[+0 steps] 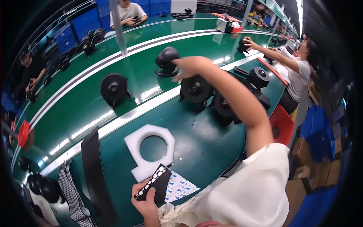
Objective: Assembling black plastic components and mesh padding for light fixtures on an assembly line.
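At seven o'clock, the left hand (145,202) holds a white-dotted black card (160,187). Near twelve, the right hand (193,66) is at a rounded black part (166,59); I cannot tell whether it grips.

Green conveyor belt (75,106); grey post (118,28); blue bins (85,25) beyond; strip lights (300,15) overhead; cardboard boxes (320,177) right.

A: Round black gadgets (113,90)?
B: Two on the belt (70,117) facing us, one farther along at a co-worker's hand (249,43), at least three on our table (200,142); overlap keeps us from a firm total.
A: Foam?
B: One white block (133,145), one hole.
A: Strips?
B: We log two: one plain black strip (96,178), one mesh strip (72,193).
A: Cards?
B: One dotted card (162,187), one printed sheet (182,188).
A: Co-workers (300,75)?
B: At least three.
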Demonstrator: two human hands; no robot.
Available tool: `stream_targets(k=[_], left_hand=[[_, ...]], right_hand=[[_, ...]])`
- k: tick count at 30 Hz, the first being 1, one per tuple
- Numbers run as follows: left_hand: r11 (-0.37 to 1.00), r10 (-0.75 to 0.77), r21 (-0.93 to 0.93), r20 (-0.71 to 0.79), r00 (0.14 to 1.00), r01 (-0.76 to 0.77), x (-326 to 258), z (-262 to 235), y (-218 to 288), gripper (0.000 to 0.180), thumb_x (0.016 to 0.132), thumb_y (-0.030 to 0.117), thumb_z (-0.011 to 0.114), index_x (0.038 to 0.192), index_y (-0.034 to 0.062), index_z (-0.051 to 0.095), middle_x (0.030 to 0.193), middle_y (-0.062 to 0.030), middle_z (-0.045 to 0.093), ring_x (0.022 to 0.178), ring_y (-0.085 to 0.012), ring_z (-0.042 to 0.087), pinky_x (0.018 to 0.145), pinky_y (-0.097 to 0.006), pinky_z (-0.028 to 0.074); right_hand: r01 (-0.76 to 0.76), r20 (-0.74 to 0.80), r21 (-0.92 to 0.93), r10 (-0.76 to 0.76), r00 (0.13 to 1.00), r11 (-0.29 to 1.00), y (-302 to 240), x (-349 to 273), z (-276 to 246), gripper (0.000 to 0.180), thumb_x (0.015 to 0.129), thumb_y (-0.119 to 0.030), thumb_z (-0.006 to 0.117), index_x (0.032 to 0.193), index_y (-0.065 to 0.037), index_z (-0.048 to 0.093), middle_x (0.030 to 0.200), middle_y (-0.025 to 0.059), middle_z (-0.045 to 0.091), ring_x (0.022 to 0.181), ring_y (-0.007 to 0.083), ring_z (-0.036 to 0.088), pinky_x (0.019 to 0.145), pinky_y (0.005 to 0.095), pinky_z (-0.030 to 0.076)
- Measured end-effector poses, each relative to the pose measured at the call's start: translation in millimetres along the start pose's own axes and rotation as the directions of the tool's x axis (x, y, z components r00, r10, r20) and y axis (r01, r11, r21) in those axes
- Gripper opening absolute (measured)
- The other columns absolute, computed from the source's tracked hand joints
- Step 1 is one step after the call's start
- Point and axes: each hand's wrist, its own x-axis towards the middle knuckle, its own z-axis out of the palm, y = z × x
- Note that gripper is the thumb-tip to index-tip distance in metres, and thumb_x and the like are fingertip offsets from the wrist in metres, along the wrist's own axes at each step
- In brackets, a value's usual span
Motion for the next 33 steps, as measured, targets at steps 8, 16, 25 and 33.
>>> stream_targets(k=[8,16,25,33], left_hand=[[1.000,-0.003,-0.012,-0.057,0.998,0.002,1.5,-4.6,1.3,0.028,0.070,0.009,0.061,0.092,-0.0038,0.051,0.081,-0.0055,0.052,0.074,-0.0120,0.049,0.072,-0.022,0.040],[0.872,-0.190,-0.345,0.415,0.890,0.347,12.6,-32.9,-8.8,0.031,0.066,0.007,0.060,0.092,-0.0088,0.057,0.101,-0.0236,0.055,0.100,-0.0292,0.051,0.087,-0.036,0.037],[0.987,-0.061,-0.115,0.378,0.924,0.112,15.9,-33.2,-3.9,0.028,0.069,0.002,0.058,0.095,-0.0074,0.058,0.096,-0.0159,0.054,0.094,-0.0229,0.050,0.085,-0.029,0.036],[0.908,-0.196,-0.358,0.097,0.976,0.217,20.4,-21.8,-14.4,0.034,0.073,0.008,0.061,0.101,-0.0101,0.053,0.108,-0.0178,0.051,0.097,-0.0211,0.051,0.087,-0.030,0.037]], right_hand=[[-0.130,0.201,0.735,-0.031,0.979,0.665,74.7,9.4,58.9,0.078,0.062,-0.051,0.067,0.121,-0.008,0.042,0.115,0.0143,0.047,0.102,0.0228,0.050,0.082,0.0331,0.044],[-0.225,0.278,0.960,-0.636,0.720,0.166,-27.1,10.7,25.7,0.045,0.076,-0.035,0.059,0.109,-0.004,0.052,0.100,0.0085,0.058,0.085,0.0149,0.059,0.078,0.0285,0.047],[-0.344,0.538,0.832,-0.787,0.303,0.436,-174.5,33.6,83.5,0.042,0.079,-0.041,0.054,0.099,-0.003,0.057,0.092,0.0047,0.061,0.073,0.0074,0.059,0.070,0.0227,0.048],[0.310,-0.299,0.951,-0.271,0.915,-0.001,-149.7,30.1,63.5,0.049,0.086,-0.039,0.041,0.088,0.008,0.055,0.069,0.0141,0.059,0.057,0.0199,0.061,0.054,0.0284,0.051]])
